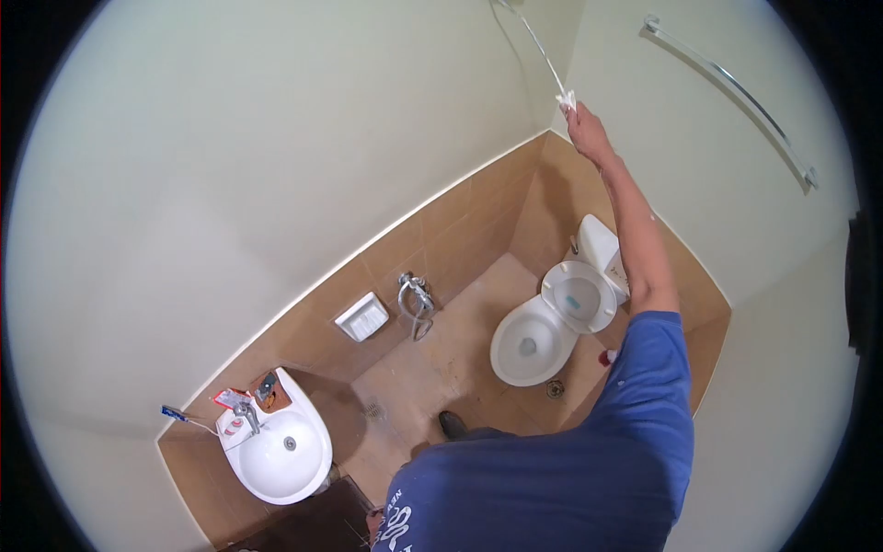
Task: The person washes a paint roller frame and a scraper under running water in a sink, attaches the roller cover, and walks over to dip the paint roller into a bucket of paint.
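My right arm reaches far up to the wall near the corner. There my right hand [589, 132] is closed on a small crumpled white cloth [567, 98], pressed around the lower end of a thin, shiny metal bar [536, 43]. The bar runs up and out of view at the top. At the lower left, beside my blue shirt, only a sliver of my left hand [374, 521] shows; its fingers are hidden, and I cannot make out what it touches.
A towel rail [736, 90] is fixed on the right wall. Below stand a toilet [526, 368] with its lid raised and a washbasin [317, 442] with small items on its ledge. A soap dish [362, 317] and a chrome tap [416, 293] are on the tiled wall.
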`<action>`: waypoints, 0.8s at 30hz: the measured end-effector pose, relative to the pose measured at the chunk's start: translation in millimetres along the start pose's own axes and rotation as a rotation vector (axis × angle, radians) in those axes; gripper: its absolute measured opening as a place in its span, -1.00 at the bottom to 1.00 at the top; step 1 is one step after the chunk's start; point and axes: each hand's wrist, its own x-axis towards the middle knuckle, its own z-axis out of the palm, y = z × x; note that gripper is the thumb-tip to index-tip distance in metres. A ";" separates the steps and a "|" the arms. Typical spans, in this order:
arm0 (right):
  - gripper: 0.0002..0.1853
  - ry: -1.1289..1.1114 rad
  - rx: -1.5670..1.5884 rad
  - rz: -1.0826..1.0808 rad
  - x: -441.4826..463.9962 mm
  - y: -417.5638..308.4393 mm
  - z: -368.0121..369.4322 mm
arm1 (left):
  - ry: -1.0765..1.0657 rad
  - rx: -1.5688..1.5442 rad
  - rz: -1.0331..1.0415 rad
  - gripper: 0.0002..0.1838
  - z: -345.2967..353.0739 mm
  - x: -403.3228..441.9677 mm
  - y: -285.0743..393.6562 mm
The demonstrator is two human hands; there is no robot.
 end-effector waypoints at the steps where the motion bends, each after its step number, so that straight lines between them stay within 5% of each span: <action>1: -0.51 -0.021 -0.005 0.004 -17.7 8.9 12.0 | 0.007 0.014 -0.006 -0.90 0.5 -0.4 -3.4; 8: -0.40 -0.720 -0.582 0.234 -279.6 189.2 45.9 | -0.010 0.042 0.010 -0.90 -6.3 -10.0 -3.8; 11: -0.43 -0.716 -0.520 0.340 -356.7 164.3 19.9 | -0.080 0.059 -0.039 -0.88 -9.7 -4.1 -1.6; 13: -0.45 -0.693 -0.520 0.403 -390.2 139.1 5.9 | 0.004 0.400 -0.025 -0.85 -10.2 7.5 5.9; 18: -0.47 -0.585 -0.265 0.434 -401.6 113.3 6.6 | -0.174 -0.111 0.119 -0.94 -20.2 34.7 24.9; 22: -0.58 -0.372 -0.003 0.326 -382.4 78.2 5.4 | 0.015 0.073 -0.216 -0.83 -3.4 22.9 99.8; 24: -0.66 -0.374 0.257 0.480 -364.3 48.9 -7.5 | -0.006 -0.058 -0.199 -0.82 0.1 26.0 102.4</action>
